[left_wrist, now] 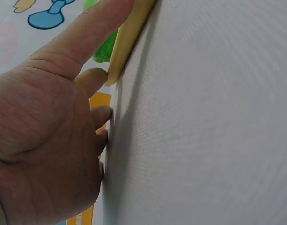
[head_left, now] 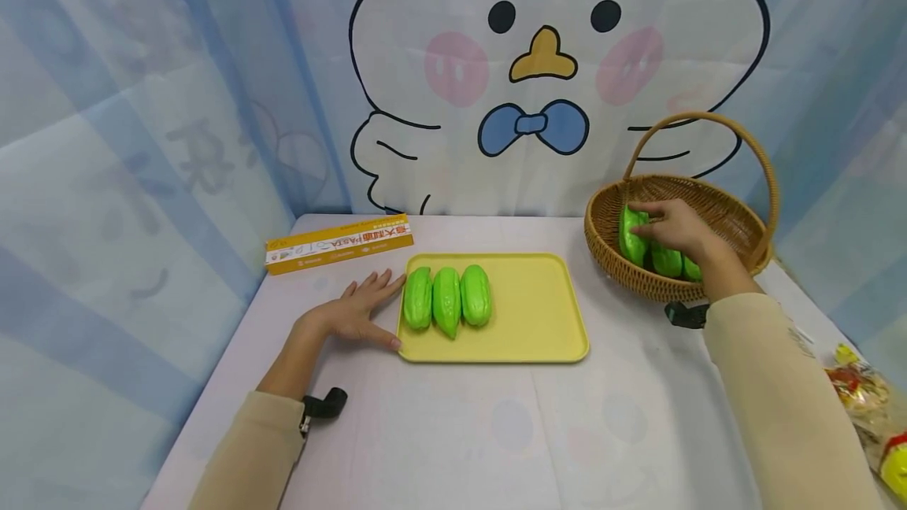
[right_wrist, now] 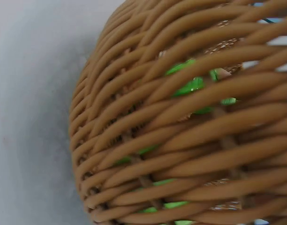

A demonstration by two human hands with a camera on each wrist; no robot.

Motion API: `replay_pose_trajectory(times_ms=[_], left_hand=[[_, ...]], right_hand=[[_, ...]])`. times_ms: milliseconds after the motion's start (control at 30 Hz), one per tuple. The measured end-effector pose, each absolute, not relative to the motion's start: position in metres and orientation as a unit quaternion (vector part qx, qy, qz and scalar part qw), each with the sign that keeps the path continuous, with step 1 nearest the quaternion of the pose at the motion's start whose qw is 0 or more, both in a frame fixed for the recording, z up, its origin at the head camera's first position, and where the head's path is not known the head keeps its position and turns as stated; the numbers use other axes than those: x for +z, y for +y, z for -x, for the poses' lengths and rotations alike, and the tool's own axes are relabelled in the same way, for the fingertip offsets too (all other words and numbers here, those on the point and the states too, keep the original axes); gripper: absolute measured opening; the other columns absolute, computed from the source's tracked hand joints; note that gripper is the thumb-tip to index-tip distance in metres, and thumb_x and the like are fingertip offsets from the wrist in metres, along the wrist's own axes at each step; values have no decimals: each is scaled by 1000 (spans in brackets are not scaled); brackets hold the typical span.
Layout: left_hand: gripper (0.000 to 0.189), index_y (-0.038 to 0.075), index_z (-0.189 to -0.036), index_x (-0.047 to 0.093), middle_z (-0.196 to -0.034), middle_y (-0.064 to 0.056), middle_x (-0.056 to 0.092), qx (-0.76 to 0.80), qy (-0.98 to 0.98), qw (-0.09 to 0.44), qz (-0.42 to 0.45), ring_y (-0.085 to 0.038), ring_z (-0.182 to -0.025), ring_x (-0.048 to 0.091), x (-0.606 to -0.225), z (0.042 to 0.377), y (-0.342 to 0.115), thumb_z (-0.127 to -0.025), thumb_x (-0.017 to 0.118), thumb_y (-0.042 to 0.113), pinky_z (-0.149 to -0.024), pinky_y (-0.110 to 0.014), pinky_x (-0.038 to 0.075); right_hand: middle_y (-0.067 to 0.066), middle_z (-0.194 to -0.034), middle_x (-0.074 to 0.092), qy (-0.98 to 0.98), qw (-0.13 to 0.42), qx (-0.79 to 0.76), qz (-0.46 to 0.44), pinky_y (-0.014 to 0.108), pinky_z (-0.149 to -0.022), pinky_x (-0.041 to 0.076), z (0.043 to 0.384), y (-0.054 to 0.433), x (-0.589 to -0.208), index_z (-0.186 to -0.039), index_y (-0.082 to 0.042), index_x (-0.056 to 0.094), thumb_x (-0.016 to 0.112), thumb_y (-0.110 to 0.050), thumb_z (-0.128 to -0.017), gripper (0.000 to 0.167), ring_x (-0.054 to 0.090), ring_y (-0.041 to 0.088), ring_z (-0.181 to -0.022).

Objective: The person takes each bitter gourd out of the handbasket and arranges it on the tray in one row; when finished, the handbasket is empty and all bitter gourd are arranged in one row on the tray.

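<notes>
A yellow tray (head_left: 531,309) lies mid-table with three bright green, ribbed toy fruits (head_left: 447,301) side by side at its left end. My left hand (head_left: 354,313) rests by the tray's left edge, fingers spread, thumb and index finger at the rim. In the left wrist view the left thumb (left_wrist: 87,40) lies along the tray's side (left_wrist: 127,42). At the right, my right hand (head_left: 676,227) reaches into a wicker basket (head_left: 616,270) and pinches a green ribbed fruit (head_left: 631,241) by its upper part. More green fruits (head_left: 666,260) lie below that hand. In the right wrist view the basket's weave (right_wrist: 190,131) hides most of them.
A yellow-and-white pasta box (head_left: 340,244) lies at the table's back left. The basket's tall handle (head_left: 761,164) arches above its bowl. Shiny plastic packages (head_left: 860,388) lie at the right edge. A printed curtain (head_left: 538,179) stands behind the table.
</notes>
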State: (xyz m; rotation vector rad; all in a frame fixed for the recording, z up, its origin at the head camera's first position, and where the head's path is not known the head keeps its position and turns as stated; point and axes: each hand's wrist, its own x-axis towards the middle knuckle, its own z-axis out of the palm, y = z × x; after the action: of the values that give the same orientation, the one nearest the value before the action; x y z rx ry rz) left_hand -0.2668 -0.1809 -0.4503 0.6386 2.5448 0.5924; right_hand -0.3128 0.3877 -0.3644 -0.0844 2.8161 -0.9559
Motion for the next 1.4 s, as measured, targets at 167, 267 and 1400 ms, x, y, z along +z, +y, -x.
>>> replay_pose_trajectory(times_ms=[167, 267, 1400], left_hand=[[127, 28, -169, 7, -177, -11, -4, 214, 922, 224, -232, -36, -163, -11, -451, 267, -182, -75, 82, 68, -128, -62, -9], [126, 28, -169, 7, -177, -11, -4, 215, 921, 225, -234, -36, -163, -11, -450, 267, -181, -76, 82, 68, -128, -62, -9], [126, 27, -169, 8, -176, -13, -3, 221, 920, 223, -234, -38, -162, -10, -450, 267, -183, -75, 83, 67, -128, -64, -9]], right_hand=[[32, -166, 27, 942, 76, -326, 32, 71, -112, 39, 309, 386, -359, -162, -10, 36, 60, -25, -107, 63, 35, 55, -145], [30, -167, 26, 939, 66, -335, 34, 67, -110, 44, 305, 384, -357, -163, -12, 36, 60, -26, -107, 62, 36, 54, -145], [14, -148, 57, 852, -90, -504, 111, 12, -85, 56, 252, 300, -338, -154, -21, 54, 68, -22, -103, 53, 61, -4, -113]])
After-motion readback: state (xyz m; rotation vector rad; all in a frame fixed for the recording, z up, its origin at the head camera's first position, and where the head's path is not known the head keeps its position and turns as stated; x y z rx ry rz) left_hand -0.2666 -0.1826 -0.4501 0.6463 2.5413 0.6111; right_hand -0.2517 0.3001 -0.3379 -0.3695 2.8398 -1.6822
